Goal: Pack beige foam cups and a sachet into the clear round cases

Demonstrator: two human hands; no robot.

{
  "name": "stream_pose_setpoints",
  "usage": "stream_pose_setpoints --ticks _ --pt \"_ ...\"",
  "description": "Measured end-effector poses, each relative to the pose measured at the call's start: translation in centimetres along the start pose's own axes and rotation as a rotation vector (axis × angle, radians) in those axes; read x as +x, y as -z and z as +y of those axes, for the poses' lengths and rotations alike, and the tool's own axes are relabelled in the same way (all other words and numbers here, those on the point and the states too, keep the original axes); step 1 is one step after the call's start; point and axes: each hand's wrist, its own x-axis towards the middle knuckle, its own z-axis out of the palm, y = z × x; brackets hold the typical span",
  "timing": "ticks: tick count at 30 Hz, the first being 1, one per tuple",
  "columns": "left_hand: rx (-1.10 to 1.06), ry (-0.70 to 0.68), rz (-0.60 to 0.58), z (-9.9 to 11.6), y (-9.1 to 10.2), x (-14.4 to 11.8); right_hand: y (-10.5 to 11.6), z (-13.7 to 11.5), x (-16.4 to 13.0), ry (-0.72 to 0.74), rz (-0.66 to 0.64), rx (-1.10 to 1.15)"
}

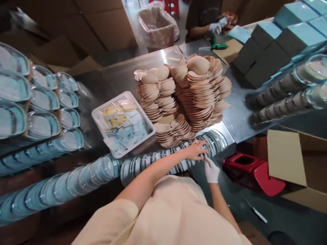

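- Both my hands meet at the right end of a long row of clear lids [163,160], which lies on its side along the near edge of the steel table [122,75].
- My bare left hand [195,149] lies flat across the top of the row, fingers spread; I judge it steadies the nested pieces so that they do not slide apart.
- My gloved right hand [211,169] comes in from below with its fingertips against the row's edge. Whether it has pinched a lid free, I cannot tell.
- Heaps of tan spoon-shaped pieces [196,92] sit just behind the row, within easy reach.
- A white basket [102,114] of small sachets stands to their left.
- A red stool [252,172] lies below the table edge to my right.
- Across the table, another person's gloved hand [216,28] works apart from mine.
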Motion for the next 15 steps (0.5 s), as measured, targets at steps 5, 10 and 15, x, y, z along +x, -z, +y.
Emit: stream_pose_setpoints --ticks 5,10,15 --pt "-0.098 0.313 0.557 -1.4 0.4 -2.1 -0.5 -8.4 6.3 0.204 0.151 -0.057" --pt "0.067 0.993 1.073 -7.0 7.0 -12.5 -13.8 -20.9 11.8 0.649 -0.647 -0.501" --pt "0.229 1.596 0.764 -11.7 13.8 -21.8 -21.0 -24.3 11.6 0.685 -0.762 -0.683"
